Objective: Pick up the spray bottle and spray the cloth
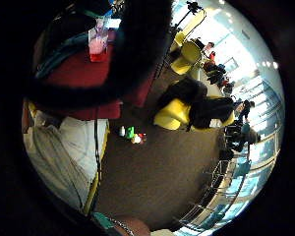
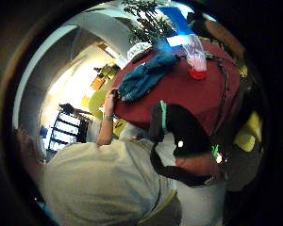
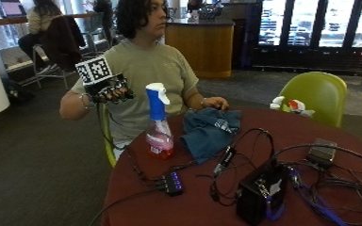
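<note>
Hands first: gloved right hand (image 3: 109,92) is raised beside the person's shoulder, fingers loosely curled, holding nothing; spray bottle (image 3: 158,123) stands on the counter (image 3: 193,197) beside the blue cloth (image 3: 209,129), bare hand (image 3: 213,102) touching the cloth.

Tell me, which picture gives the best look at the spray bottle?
The outside view: the spray bottle stands whole and upright on the red table, beside the blue cloth. The thumb side palm view shows it smaller and distorted; the little finger side view shows only its pink lower part.
</note>
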`<move>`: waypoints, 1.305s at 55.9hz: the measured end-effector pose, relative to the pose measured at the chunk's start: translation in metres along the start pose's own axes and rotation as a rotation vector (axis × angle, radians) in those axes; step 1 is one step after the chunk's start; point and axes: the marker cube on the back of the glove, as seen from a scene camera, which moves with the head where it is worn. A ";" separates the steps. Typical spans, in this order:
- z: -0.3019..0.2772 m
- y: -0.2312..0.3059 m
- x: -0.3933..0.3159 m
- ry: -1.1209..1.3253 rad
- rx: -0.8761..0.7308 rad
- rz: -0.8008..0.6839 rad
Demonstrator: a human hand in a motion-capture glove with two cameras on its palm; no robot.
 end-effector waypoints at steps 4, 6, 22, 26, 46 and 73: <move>0.002 -0.004 0.002 -0.002 -0.017 0.000; 0.003 -0.003 0.001 -0.007 -0.022 -0.002; 0.014 -0.045 0.006 -0.302 0.000 0.036; 0.017 -0.063 0.007 -0.514 -0.020 0.065; 0.058 -0.195 0.019 -0.988 0.353 0.196; 0.092 -0.289 0.019 -0.952 0.461 0.207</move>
